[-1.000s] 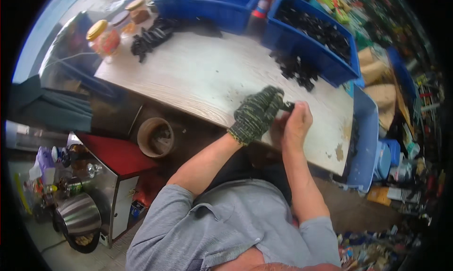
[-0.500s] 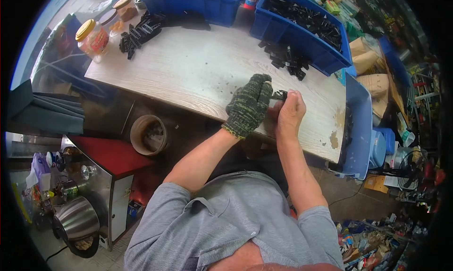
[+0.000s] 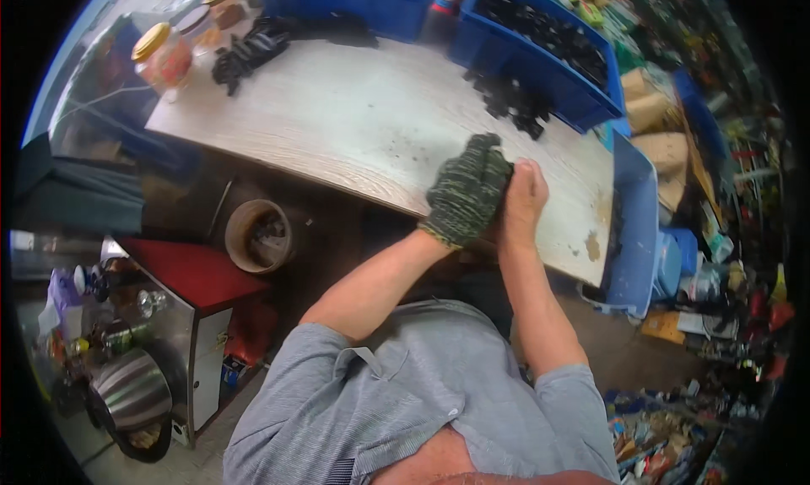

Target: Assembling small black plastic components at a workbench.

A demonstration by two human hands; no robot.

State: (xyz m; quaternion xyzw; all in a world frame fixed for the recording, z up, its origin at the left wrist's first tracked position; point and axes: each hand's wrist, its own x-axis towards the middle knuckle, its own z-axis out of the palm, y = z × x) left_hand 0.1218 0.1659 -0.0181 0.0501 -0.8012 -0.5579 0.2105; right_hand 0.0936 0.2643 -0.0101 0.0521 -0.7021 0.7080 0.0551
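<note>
My left hand (image 3: 467, 189), in a dark green knitted glove, is closed and pressed up against my right hand (image 3: 525, 196) over the near right part of the table (image 3: 363, 105). Bare and also closed, my right hand has its thumb up against the glove. Half a second ago a small black plastic part showed between the two sets of fingers; now they hide nearly all of it. Beyond my hands lies a loose pile of similar black parts (image 3: 510, 103), in front of a blue bin (image 3: 540, 80) filled with more of them.
Another blue bin (image 3: 342, 8) stands at the far edge. More black parts (image 3: 251, 53) lie beside lidded jars (image 3: 160, 59) at the far left. A round bucket (image 3: 260, 236) sits below the table's near edge. A light blue tub (image 3: 634, 223) adjoins its right end.
The gloved left hand has moved right and closed up against my right hand, covering the black part that showed between them. The whole view has shifted slightly and is blurrier.
</note>
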